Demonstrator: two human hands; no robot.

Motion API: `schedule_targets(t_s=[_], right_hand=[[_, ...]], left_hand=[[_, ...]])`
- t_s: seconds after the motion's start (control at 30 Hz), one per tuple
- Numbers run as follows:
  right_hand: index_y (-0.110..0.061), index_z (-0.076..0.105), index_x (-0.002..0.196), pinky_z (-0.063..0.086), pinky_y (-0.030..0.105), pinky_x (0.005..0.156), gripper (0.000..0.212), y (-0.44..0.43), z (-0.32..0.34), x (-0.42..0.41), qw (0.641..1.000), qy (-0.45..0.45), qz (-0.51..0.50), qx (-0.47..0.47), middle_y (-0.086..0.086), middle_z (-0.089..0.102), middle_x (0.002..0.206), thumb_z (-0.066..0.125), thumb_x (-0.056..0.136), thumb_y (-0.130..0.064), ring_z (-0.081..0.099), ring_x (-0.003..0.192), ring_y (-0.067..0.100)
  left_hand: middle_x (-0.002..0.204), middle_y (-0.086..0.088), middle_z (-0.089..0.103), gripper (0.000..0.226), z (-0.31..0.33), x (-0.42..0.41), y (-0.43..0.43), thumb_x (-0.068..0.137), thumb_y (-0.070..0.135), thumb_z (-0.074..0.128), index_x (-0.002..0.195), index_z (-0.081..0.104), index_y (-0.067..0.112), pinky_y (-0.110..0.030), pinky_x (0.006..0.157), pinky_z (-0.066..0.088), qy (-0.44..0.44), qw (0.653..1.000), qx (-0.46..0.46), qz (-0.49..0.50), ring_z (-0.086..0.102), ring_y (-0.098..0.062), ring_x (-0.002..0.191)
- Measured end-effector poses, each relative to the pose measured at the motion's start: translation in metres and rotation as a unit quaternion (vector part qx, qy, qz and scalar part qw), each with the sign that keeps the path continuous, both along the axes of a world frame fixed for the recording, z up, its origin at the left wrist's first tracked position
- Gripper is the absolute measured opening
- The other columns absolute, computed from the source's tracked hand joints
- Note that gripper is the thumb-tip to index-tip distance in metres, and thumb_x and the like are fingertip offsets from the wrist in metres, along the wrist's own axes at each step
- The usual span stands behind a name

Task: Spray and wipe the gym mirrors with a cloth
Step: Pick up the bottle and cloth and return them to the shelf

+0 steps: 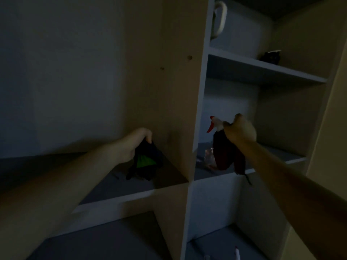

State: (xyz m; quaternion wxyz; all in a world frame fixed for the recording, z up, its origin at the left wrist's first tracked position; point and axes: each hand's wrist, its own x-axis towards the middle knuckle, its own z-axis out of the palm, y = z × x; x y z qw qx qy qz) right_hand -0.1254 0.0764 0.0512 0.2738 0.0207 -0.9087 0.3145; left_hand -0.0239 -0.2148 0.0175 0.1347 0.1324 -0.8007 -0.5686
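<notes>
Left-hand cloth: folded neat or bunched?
Bunched. The dark cloth hangs crumpled from the left hand, which grips its top; a green patch shows among loose folds.

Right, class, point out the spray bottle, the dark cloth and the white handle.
spray bottle (217, 122): head view, white top beside red trigger.
dark cloth (144, 161): head view, its green patch.
white handle (223, 17): head view, curved loop.

1. Dim light. Left hand (135, 145) grips a black cloth with a green patch (146, 164), low in the left compartment of the beige wooden shelf unit (180, 91).
2. Right hand (240, 130) holds a white-headed, red-triggered spray bottle (216, 123) and a hanging dark red cloth (241, 164) in the right compartment.
</notes>
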Motion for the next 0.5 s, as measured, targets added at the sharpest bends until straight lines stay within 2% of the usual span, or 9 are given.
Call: schedule_targets(t_s=[0.07, 0.1, 0.17, 0.23, 0.27, 0.33, 0.4, 0.47, 0.5], right_hand=[[-0.010, 0.054, 0.131, 0.049, 0.035, 0.072, 0.037, 0.001, -0.005, 0.027, 0.994, 0.108, 0.009, 0.034, 0.007, 0.061, 0.097, 0.054, 0.105, -0.037, 0.061, 0.083, 0.018], [-0.013, 0.057, 0.128, 0.054, 0.036, 0.071, 0.032, -0.003, -0.006, 0.040, 0.988, 0.150, 0.029, 0.034, 0.004, 0.064, 0.094, 0.054, 0.106, -0.035, 0.064, 0.079, 0.017], [-0.021, 0.066, 0.103, 0.060, 0.039, 0.069, 0.016, -0.018, -0.003, 0.061, 0.980, 0.178, 0.075, 0.042, -0.003, 0.067, 0.082, 0.056, 0.104, -0.034, 0.066, 0.069, 0.013], [-0.029, 0.063, 0.078, 0.057, 0.033, 0.075, 0.023, -0.041, 0.001, 0.079, 0.977, 0.126, 0.160, 0.061, -0.009, 0.062, 0.073, 0.062, 0.102, -0.030, 0.062, 0.067, 0.006], [-0.028, 0.065, 0.075, 0.054, 0.027, 0.076, 0.025, -0.055, 0.002, 0.088, 0.971, 0.078, 0.220, 0.057, -0.010, 0.062, 0.074, 0.065, 0.100, -0.027, 0.060, 0.070, 0.003], [-0.017, 0.075, 0.088, 0.049, 0.021, 0.077, 0.015, -0.080, -0.003, 0.101, 0.948, -0.032, 0.315, 0.040, -0.003, 0.070, 0.087, 0.069, 0.098, -0.027, 0.064, 0.082, 0.005], [-0.010, 0.077, 0.101, 0.051, 0.025, 0.083, 0.023, -0.100, -0.010, 0.104, 0.932, -0.099, 0.349, 0.016, 0.006, 0.073, 0.098, 0.069, 0.098, -0.032, 0.067, 0.095, 0.015], [-0.006, 0.075, 0.106, 0.052, 0.030, 0.088, 0.031, -0.116, -0.014, 0.107, 0.927, -0.130, 0.349, -0.050, 0.012, 0.072, 0.104, 0.068, 0.098, -0.036, 0.068, 0.099, 0.021], [-0.007, 0.074, 0.109, 0.052, 0.027, 0.087, 0.034, -0.121, -0.014, 0.108, 0.922, -0.139, 0.352, -0.082, 0.012, 0.072, 0.108, 0.066, 0.099, -0.038, 0.067, 0.100, 0.018]], left_hand=[[0.102, -0.015, 0.063, 0.015, 0.001, 0.000, -0.011, 0.091, 0.005, 0.061, 0.105, 0.065, 0.006, -0.041, 0.080, 0.052, 0.005, 1.000, 0.007, -0.024, 0.060, -0.028, 0.094], [0.103, -0.015, 0.064, 0.017, 0.002, 0.002, -0.013, 0.089, 0.002, 0.061, 0.105, 0.065, 0.005, -0.044, 0.085, 0.054, 0.012, 0.999, 0.007, -0.036, 0.062, -0.028, 0.095], [0.105, -0.013, 0.066, 0.019, 0.001, 0.010, -0.018, 0.089, -0.003, 0.061, 0.105, 0.066, 0.007, -0.043, 0.089, 0.056, 0.027, 0.998, 0.032, -0.047, 0.063, -0.027, 0.097], [0.104, -0.010, 0.064, 0.020, 0.002, 0.017, -0.020, 0.092, -0.007, 0.058, 0.102, 0.063, 0.009, -0.036, 0.081, 0.052, 0.045, 0.993, 0.076, -0.073, 0.061, -0.027, 0.099], [0.103, -0.010, 0.063, 0.020, 0.003, 0.019, -0.020, 0.095, -0.008, 0.057, 0.102, 0.062, 0.010, -0.033, 0.078, 0.050, 0.060, 0.991, 0.091, -0.073, 0.060, -0.026, 0.099], [0.099, -0.011, 0.061, 0.020, -0.001, 0.014, -0.024, 0.099, -0.007, 0.054, 0.098, 0.060, 0.013, -0.032, 0.073, 0.047, 0.093, 0.991, 0.082, -0.042, 0.058, -0.025, 0.094], [0.096, -0.007, 0.062, 0.023, -0.015, 0.017, -0.028, 0.102, -0.001, 0.053, 0.093, 0.059, 0.019, -0.029, 0.070, 0.046, 0.089, 0.996, 0.007, -0.015, 0.060, -0.021, 0.088], [0.106, -0.005, 0.068, 0.013, -0.034, 0.018, -0.042, 0.101, 0.015, 0.064, 0.098, 0.060, 0.026, -0.029, 0.077, 0.050, 0.021, 0.984, -0.173, -0.027, 0.066, -0.021, 0.095], [0.111, -0.006, 0.070, 0.013, -0.042, 0.021, -0.052, 0.098, 0.023, 0.071, 0.101, 0.059, 0.028, -0.031, 0.082, 0.051, -0.011, 0.964, -0.264, -0.030, 0.066, -0.021, 0.099]])
